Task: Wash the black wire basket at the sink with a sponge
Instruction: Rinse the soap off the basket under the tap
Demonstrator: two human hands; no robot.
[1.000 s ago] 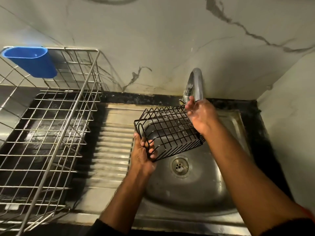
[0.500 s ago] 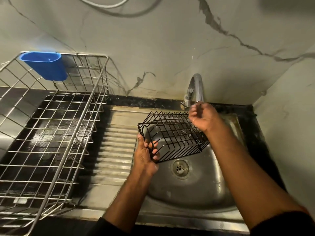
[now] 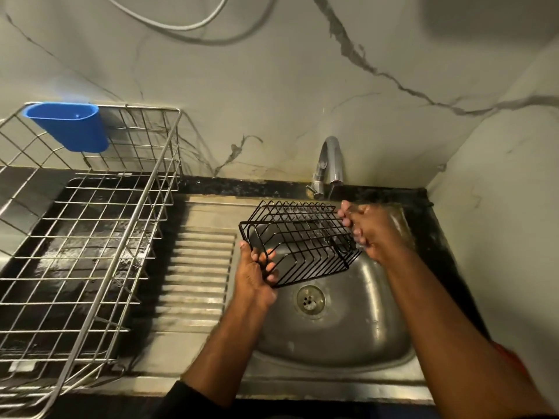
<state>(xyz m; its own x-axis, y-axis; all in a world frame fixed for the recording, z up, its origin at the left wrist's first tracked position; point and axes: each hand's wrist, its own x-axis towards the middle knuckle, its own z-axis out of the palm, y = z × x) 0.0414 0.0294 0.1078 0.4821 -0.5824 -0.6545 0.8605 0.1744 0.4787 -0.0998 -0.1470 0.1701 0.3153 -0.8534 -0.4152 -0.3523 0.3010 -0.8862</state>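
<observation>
We judge the step in hand to be rinsing: the black wire basket (image 3: 298,243) is held tilted over the sink (image 3: 332,334), just near of the tap (image 3: 331,164), and a little water seems to glint on its far wires (we cannot make out a clear stream). No sponge shows anywhere, so scrubbing looks either done or yet to come; we cannot tell which.

To do this well, we would keep the basket under the spout and turn it slowly so every face passes through the water, corners and crossings most of all, since that is where grime and soap tend to cling. Thin wet wire is slippery, so one hand should always keep a firm hold while the other shifts. Keeping it low over the bowl should stop splashes reaching the steel drying rack (image 3: 90,237) at the left, where a blue cup (image 3: 69,127) hangs on the far rail.

Our left hand (image 3: 255,275) comes up from the near side and grips the basket's near-left end, thumb above and fingers curled round the wires. Our right hand (image 3: 367,231) reaches across the bowl to the far-right end, its bent fingers against the end wires; it seems to pinch or rub them, though how firmly we cannot say.
</observation>
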